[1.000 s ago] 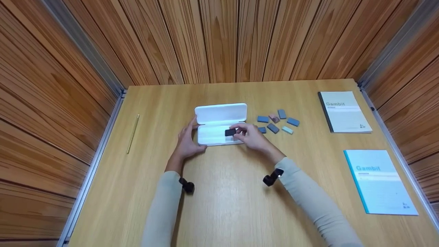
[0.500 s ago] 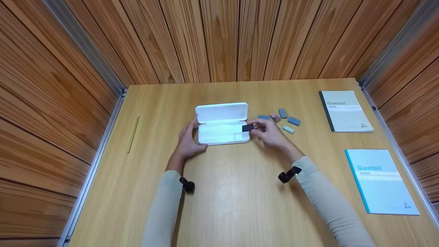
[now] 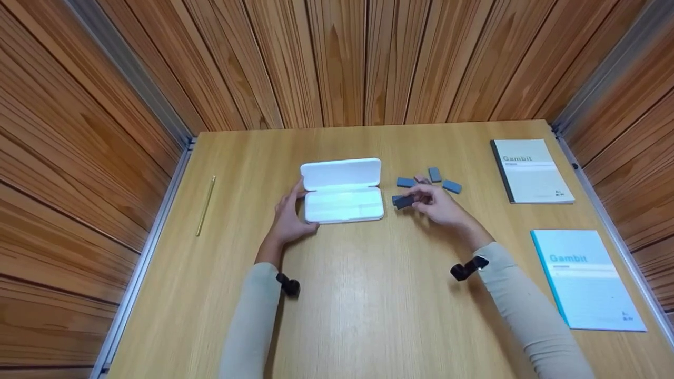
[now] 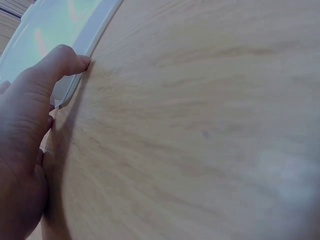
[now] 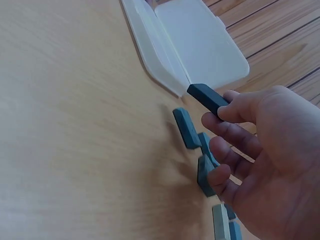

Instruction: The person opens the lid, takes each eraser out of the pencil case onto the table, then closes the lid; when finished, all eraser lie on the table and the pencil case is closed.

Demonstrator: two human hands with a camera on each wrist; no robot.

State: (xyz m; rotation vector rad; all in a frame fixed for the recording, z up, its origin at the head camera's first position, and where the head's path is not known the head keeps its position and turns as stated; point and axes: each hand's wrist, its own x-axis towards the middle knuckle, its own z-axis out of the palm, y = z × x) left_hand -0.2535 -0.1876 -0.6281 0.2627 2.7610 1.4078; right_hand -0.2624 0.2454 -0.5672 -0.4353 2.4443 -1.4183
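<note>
A white pencil case point(image 3: 342, 208) lies with its lid point(image 3: 341, 175) raised at the middle of the table. My left hand point(image 3: 287, 217) grips the case's left end; in the left wrist view the thumb point(image 4: 75, 61) presses on its front edge. To the right of the case, my right hand point(image 3: 436, 204) pinches a dark rectangular eraser point(image 5: 206, 99) between thumb and fingertips. The held eraser is raised over the others, overlapping a blue-grey eraser point(image 3: 395, 199) in the head view. My right hand partly covers a pinkish eraser point(image 3: 421, 178) and hides others behind it.
More blue-grey erasers point(image 3: 452, 186) lie around the right hand, and a pale green eraser point(image 5: 220, 221) shows beneath it. A thin gold stick point(image 3: 206, 206) lies at left. Two notebooks, one black-spined point(image 3: 534, 173) and one blue-spined point(image 3: 587, 279), lie at right.
My right hand has carried the dark eraser out from over the pencil case, rightward to the loose erasers. The left hand has stayed on the case.
</note>
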